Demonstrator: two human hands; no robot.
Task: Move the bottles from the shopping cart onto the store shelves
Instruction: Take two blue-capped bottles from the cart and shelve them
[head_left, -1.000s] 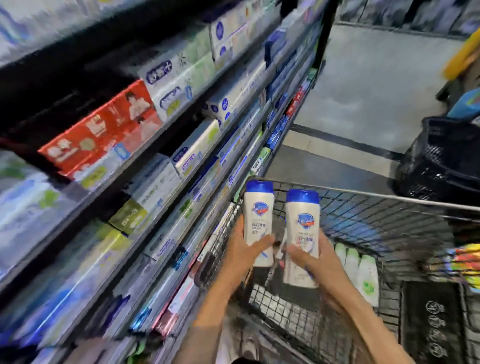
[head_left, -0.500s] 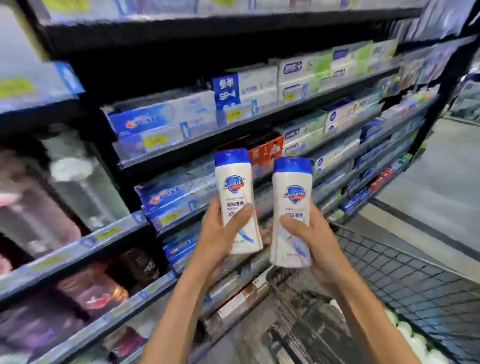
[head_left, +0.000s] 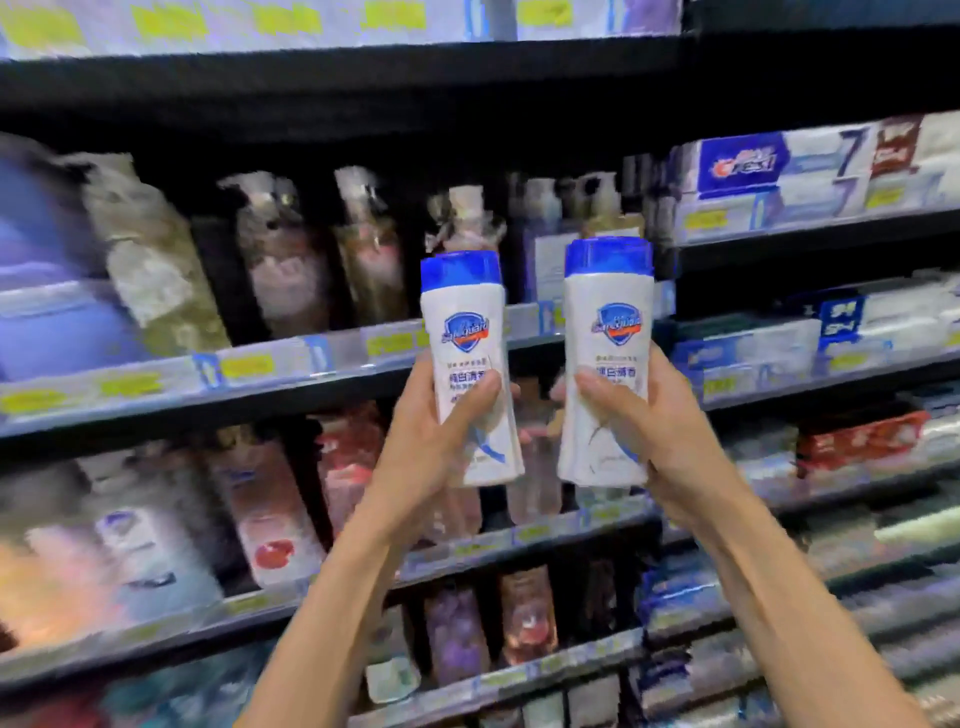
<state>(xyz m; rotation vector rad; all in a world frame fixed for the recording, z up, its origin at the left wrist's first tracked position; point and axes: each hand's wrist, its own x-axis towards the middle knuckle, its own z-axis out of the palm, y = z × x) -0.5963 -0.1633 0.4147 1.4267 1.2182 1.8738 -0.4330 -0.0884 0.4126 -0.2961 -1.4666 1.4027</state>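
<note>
Holding two white bottles upright, side by side and apart, in front of the shelves (head_left: 332, 358). Left hand (head_left: 434, 441) grips the left bottle (head_left: 467, 364) at its lower half, thumb across the label, fingers curled round the back. Right hand (head_left: 660, 431) grips the right bottle (head_left: 608, 358) likewise. Both have blue caps and a blue shield logo. Behind them stand blurred pump bottles (head_left: 280, 249); toothpaste boxes (head_left: 779, 171) fill the shelves to the right.
</note>
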